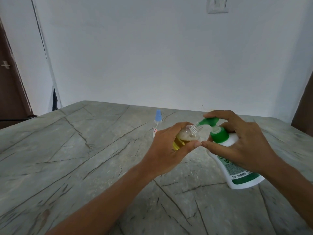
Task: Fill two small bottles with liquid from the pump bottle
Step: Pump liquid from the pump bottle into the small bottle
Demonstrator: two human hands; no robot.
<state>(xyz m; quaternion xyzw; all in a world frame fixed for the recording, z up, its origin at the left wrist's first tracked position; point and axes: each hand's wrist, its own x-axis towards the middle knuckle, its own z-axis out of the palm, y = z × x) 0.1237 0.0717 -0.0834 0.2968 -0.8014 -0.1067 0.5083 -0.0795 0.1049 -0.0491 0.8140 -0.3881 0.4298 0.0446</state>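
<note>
Veined table (81, 150); left fingers (189, 145) round clear small bottle (190, 134), right fingers (221, 114) round pump bottle (235, 168).

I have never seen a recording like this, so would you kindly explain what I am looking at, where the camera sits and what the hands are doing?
There is no machine here: a person works with two bare hands. The single picture comes from a wide-angle camera worn on the head, looking forward and down. The left hand grips a small clear bottle, tilted, uncapped and partly filled with yellow liquid and foam. Its open neck meets the nozzle of the white pump bottle, which rests on the grey veined table. The right hand holds that bottle's green pump head, with a finger on top. Behind them a second small bottle, with a blue spray cap, stands upright on the table.
</note>
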